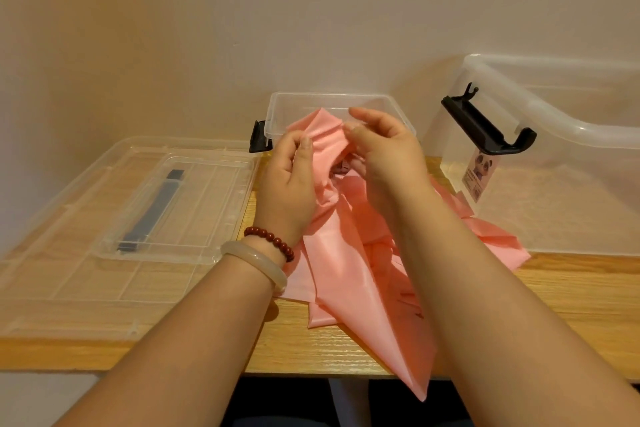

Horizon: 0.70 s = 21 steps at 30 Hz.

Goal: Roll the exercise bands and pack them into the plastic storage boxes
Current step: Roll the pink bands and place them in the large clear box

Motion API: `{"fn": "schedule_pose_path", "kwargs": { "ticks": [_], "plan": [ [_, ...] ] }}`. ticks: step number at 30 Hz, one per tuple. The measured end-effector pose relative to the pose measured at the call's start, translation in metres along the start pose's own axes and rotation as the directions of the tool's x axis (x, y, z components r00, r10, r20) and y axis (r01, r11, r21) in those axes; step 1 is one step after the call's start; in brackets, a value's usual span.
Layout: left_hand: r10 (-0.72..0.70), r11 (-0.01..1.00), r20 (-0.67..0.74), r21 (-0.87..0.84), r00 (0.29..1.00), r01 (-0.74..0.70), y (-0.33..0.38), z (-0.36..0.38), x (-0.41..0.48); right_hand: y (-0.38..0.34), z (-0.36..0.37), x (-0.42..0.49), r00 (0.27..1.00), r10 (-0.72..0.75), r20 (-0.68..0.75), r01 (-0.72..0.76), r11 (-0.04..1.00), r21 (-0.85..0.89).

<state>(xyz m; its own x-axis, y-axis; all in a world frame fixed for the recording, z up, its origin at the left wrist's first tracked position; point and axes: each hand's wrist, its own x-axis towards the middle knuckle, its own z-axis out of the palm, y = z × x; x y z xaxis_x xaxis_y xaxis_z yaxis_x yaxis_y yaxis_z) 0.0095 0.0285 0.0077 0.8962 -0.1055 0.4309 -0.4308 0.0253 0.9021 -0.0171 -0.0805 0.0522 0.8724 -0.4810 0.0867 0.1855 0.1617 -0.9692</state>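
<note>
Wooden surface (294,347) bears a crumpled pink rubber exercise band (346,263), its top gripped by left hand (287,180) and right hand (388,152) fingers, small clear plastic box (332,95) just beyond them; twisted slack beneath could roll crooked.

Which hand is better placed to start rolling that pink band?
Probably the right hand: its fingertips hold the upper end of the pink band, while the left hand grips the bunch below.
</note>
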Motion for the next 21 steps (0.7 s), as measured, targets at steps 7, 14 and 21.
{"fn": "schedule_pose_path", "kwargs": {
  "ticks": [7, 14, 21],
  "plan": [
    [0.082, 0.913, -0.05, 0.404, 0.995, -0.055, 0.01, -0.007, 0.007, 0.0, -0.011, 0.003, 0.963, -0.264, -0.054, 0.256, 0.959, -0.125],
    [-0.108, 0.95, 0.072, 0.303, 0.992, 0.082, 0.028, 0.001, 0.009, 0.0, -0.029, -0.006, 0.956, -0.294, -0.006, 0.288, 0.941, -0.179],
    [-0.266, 0.963, -0.009, 0.042, 0.964, 0.266, 0.016, 0.005, 0.007, 0.013, -0.054, -0.024, 0.981, -0.15, 0.122, 0.183, 0.927, -0.328]
  ]
}}
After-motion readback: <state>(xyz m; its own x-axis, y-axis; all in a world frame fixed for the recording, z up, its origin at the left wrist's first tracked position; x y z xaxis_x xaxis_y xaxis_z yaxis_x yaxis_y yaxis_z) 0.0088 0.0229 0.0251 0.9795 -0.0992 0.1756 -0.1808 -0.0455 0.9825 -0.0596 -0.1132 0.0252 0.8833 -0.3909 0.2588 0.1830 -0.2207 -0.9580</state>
